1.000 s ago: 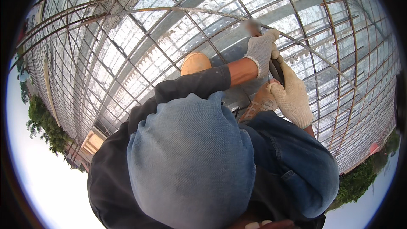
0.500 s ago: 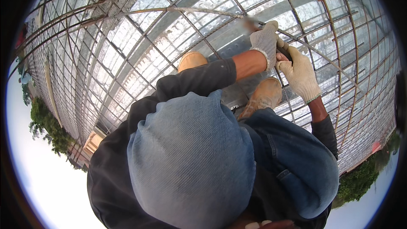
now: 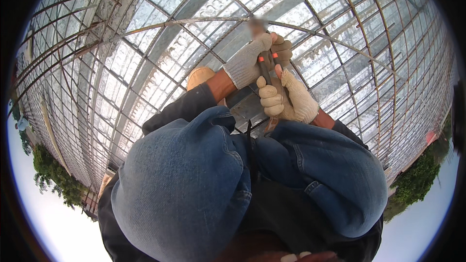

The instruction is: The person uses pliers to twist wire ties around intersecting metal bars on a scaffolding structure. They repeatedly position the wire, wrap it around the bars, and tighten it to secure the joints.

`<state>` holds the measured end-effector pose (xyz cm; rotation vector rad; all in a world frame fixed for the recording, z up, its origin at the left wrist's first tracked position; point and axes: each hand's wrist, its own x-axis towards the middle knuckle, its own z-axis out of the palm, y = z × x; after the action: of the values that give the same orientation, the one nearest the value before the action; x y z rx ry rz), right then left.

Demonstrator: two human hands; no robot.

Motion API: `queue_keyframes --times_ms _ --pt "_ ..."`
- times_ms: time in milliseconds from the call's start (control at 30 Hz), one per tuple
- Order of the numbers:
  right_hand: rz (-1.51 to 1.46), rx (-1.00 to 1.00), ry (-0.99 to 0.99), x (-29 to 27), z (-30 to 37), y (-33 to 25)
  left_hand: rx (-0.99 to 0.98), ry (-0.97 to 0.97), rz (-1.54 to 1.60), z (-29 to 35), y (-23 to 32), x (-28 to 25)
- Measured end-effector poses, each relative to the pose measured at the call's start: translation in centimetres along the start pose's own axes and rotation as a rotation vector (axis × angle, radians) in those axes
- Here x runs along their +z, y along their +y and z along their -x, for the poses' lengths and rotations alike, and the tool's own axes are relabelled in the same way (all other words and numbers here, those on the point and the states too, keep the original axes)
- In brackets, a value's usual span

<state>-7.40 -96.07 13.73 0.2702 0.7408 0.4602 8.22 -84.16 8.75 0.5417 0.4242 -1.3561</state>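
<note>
My right hand (image 3: 293,101), in a cream knit glove with the thumb bare at its tip, is closed round the dark handles of a pair of pliers (image 3: 264,69). Orange bands mark both handles, which stand slightly apart and point away from me. Just beyond, my gloved left hand (image 3: 250,60) is closed close to the upper part of the pliers; what its fingers pinch is hidden. Both hands are just on my side of a long rusty bar (image 3: 194,20) and a crossing of the reinforcing mesh. A blurred patch covers the spot past my left fingertips, hiding the tool's jaws.
Rebar mesh (image 3: 335,75) spreads over shiny ribbed metal decking (image 3: 204,0). Several bars curve across at the upper left, beside a rough concrete strip (image 3: 109,14). My bent knees (image 3: 179,165) and tan boot (image 3: 199,75) are close below my hands. Trees (image 3: 58,174) stand past the edge.
Both hands and the pliers have shifted left and nearer to me in the picture. The handles now show plainly between my hands. My left knee has moved lower and left.
</note>
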Motion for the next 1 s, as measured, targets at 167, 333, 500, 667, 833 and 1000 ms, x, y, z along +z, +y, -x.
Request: queue_keyframes --times_ms 167,333,500,667,833,1000 --pt "0.292 -0.155 0.185 1.9 -0.2 1.6 -0.090 -0.322 0.263 -2.4 -0.5 -3.1" --pt "0.566 -0.141 0.500 3.0 0.2 0.3 -0.054 -0.082 -0.020 -1.8 -0.5 -1.3" --pt "0.663 -0.199 0.498 5.4 -0.3 0.9 -0.044 -0.122 -0.112 -0.2 0.2 -3.7" --pt "0.459 -0.231 0.379 4.6 -0.3 1.2 -0.043 -0.152 -0.088 -0.3 -1.3 -8.5" --pt "0.335 -0.218 0.346 5.6 -0.5 1.5 -0.045 -0.372 0.009 -0.2 -0.3 -6.4" --pt "0.317 -0.213 0.223 4.2 -1.1 2.1 0.001 -0.322 -0.091 0.5 1.3 -4.0"
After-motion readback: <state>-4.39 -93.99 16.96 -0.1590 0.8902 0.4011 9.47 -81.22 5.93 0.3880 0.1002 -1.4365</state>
